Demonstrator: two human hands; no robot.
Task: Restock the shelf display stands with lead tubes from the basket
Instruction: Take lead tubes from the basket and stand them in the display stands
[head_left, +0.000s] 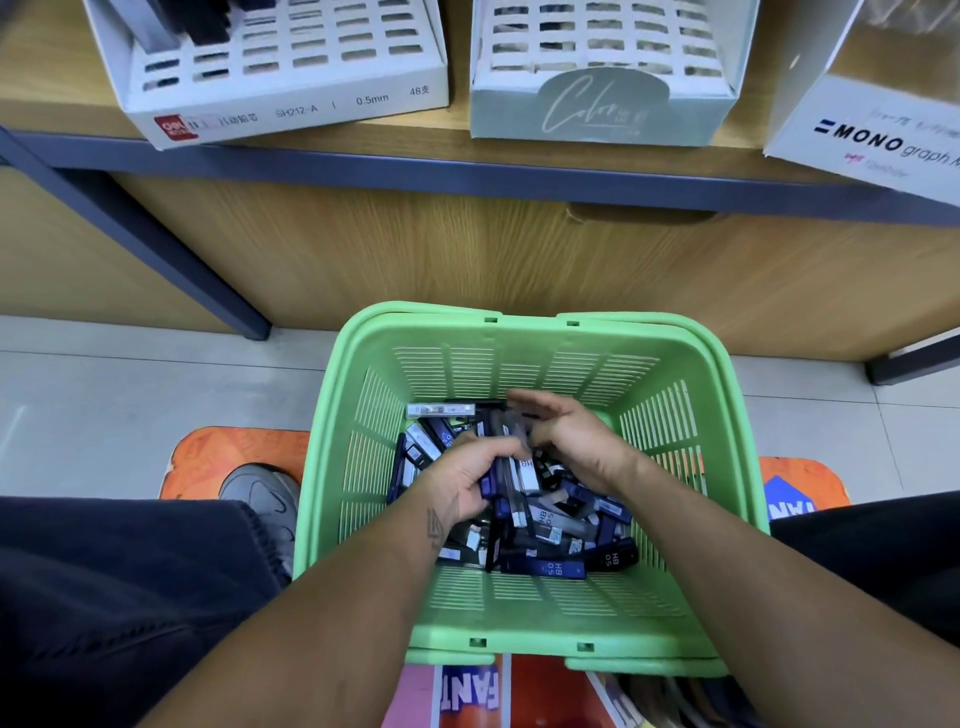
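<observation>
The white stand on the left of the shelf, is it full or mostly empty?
Mostly empty: the white stand shows rows of bare slots.

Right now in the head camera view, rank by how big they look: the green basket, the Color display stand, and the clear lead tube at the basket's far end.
1. green basket
2. Color display stand
3. clear lead tube

The basket sits nearer the camera, but the gaps are plain.

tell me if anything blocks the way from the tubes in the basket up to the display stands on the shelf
Nothing visible does. Both the left hand and right hand are already among the lead tubes in the green basket, which is open on top. The slotted white stand and the pale green stand sit uncovered at the shelf's front edge.
</observation>
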